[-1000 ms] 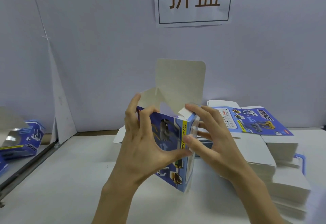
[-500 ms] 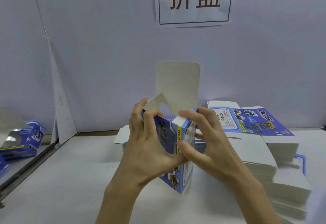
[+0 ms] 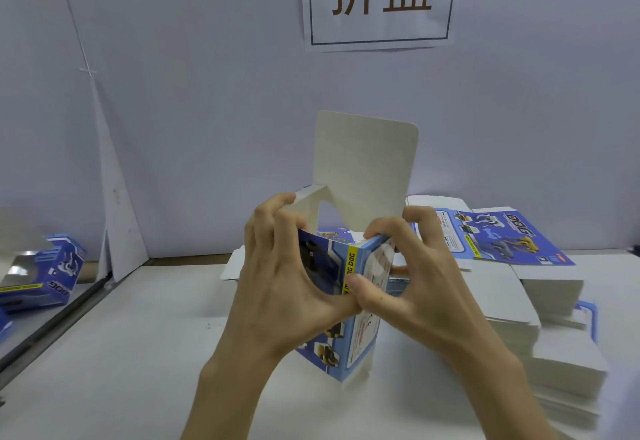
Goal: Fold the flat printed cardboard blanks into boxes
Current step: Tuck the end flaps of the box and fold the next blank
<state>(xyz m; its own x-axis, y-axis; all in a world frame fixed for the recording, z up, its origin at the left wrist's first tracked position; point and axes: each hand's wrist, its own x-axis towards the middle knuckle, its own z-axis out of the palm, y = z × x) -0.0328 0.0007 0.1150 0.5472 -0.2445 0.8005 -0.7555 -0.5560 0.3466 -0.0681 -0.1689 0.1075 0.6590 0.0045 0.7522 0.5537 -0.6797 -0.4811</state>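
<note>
Gripping the upright box (image 3: 349, 304) with both hands — left (image 3: 284, 276), right (image 3: 412, 280) — fingers curled on side flaps; likely creased crooked if tall lid flap (image 3: 363, 169) closes early.

bare table (image 3: 145, 353) open at left front, stacked blanks (image 3: 540, 318) crowding right, folded boxes (image 3: 41, 273) far left
</note>
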